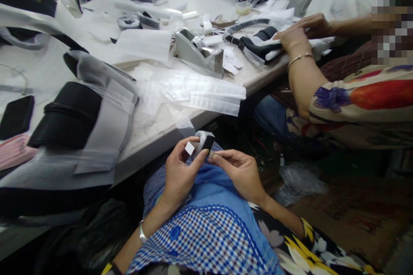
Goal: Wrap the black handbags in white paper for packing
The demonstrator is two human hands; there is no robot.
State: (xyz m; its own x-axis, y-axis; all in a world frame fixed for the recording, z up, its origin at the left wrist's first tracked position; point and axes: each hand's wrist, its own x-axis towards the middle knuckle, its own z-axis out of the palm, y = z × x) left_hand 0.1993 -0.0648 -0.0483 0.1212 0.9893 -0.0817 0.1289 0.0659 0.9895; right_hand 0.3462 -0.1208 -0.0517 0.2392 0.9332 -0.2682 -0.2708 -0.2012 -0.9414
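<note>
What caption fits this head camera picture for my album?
Left hand and right hand hold a small black piece in white wrap beside a table with a tape dispenser.

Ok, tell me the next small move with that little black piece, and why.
Probably press the white flap down onto the black piece with the left hand: it and the right hand pinch the piece, the flap stands loose, and black shows bare.
</note>
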